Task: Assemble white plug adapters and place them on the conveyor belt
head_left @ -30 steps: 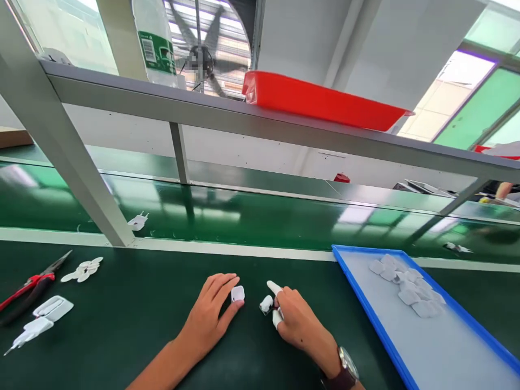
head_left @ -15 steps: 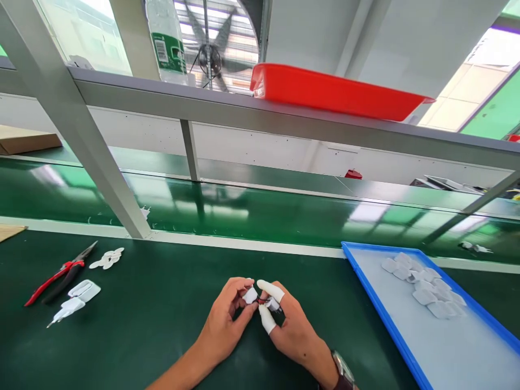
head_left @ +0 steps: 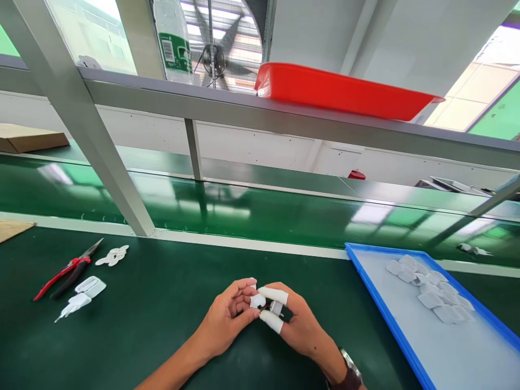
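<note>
Both hands meet low in the middle of the head view, just over the dark green tabletop point(head_left: 170, 303). Between the fingertips of my left hand point(head_left: 227, 314) is a small white plastic part point(head_left: 257, 301). My right hand point(head_left: 298, 322), with white covers on its thumb and forefinger, pinches a small white block point(head_left: 276, 307). Thin dark and red wires show between the two pieces. What exactly the pieces are cannot be made out, and the fingers hide part of them.
Red-and-black pliers point(head_left: 69, 271) lie at left beside flat white pieces point(head_left: 112, 255) and larger white plastic parts point(head_left: 83, 295). On the right, a blue-rimmed tray point(head_left: 384, 311) holds several white pieces point(head_left: 433, 290). A metal frame point(head_left: 117, 157) carries a red tray point(head_left: 337, 92) and a bottle point(head_left: 174, 49).
The white piece at my left fingertips has turned and shows a rounder face. My right hand has shifted slightly right and down. The whole view has moved a little.
</note>
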`<act>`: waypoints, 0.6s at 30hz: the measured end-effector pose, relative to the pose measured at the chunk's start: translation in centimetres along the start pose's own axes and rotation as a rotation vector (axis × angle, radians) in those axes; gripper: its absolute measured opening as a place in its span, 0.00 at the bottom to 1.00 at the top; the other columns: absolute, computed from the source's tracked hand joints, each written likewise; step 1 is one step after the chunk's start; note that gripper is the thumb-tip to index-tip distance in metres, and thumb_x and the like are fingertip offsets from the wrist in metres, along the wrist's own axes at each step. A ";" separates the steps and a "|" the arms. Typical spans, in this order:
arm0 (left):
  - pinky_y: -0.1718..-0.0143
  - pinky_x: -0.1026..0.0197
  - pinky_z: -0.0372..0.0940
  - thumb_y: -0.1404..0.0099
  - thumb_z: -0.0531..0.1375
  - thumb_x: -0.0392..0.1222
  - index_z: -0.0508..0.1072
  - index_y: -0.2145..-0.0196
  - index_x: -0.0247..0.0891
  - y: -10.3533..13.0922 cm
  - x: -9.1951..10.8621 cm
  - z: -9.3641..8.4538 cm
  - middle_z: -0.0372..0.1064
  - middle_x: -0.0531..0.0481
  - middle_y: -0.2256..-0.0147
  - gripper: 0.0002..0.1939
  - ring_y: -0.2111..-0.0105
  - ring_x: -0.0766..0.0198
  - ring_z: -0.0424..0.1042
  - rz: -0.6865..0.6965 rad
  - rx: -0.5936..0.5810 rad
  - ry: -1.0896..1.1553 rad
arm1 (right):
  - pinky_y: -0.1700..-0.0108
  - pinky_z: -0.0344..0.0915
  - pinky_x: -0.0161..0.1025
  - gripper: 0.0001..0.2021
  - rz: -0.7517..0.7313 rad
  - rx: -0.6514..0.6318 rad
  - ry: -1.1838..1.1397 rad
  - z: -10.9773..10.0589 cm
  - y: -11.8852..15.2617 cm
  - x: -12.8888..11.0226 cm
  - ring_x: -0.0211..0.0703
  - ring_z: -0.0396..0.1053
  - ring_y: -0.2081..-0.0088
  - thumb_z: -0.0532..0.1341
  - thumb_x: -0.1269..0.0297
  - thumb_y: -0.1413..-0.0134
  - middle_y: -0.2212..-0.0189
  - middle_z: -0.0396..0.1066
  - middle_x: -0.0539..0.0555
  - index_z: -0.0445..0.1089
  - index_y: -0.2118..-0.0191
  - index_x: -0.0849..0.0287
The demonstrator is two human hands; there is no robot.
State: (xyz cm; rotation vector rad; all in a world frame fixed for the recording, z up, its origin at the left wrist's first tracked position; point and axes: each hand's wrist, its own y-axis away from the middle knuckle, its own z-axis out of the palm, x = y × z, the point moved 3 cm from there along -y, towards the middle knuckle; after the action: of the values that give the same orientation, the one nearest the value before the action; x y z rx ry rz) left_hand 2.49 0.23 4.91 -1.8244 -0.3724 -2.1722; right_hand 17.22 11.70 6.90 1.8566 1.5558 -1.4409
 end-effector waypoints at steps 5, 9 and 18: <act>0.58 0.54 0.74 0.44 0.74 0.44 0.72 0.47 0.42 -0.7 -0.5 -1.1 0.73 0.47 0.58 0.29 0.62 0.58 0.75 0.153 0.089 -0.126 | 0.53 0.75 0.40 0.19 0.073 0.173 0.014 0.0 0.2 1.7 0.43 0.77 0.56 0.62 0.68 0.37 0.54 0.78 0.53 0.70 0.42 0.50; 0.41 0.40 0.66 0.46 0.74 0.41 0.70 0.41 0.47 -1.7 -0.7 -2.2 0.66 0.43 0.41 0.36 0.43 0.46 0.68 0.286 0.230 -0.567 | 0.58 0.76 0.37 0.18 0.003 0.280 0.015 -0.5 0.2 2.1 0.41 0.76 0.61 0.62 0.69 0.39 0.58 0.77 0.53 0.71 0.44 0.52; 0.44 0.49 0.69 0.30 0.58 0.39 0.74 0.47 0.47 -1.9 -1.0 -1.5 0.75 0.47 0.47 0.15 0.49 0.54 0.74 0.304 0.068 -0.662 | 0.56 0.78 0.39 0.14 -0.057 0.374 0.020 -1.2 0.1 1.7 0.46 0.78 0.54 0.62 0.70 0.38 0.50 0.77 0.58 0.76 0.49 0.52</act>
State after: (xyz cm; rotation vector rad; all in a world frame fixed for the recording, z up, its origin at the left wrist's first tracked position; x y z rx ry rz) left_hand 0.62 1.50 3.63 -2.3417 -0.2678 -1.3062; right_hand 17.70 13.56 5.98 2.0445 1.4334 -1.8481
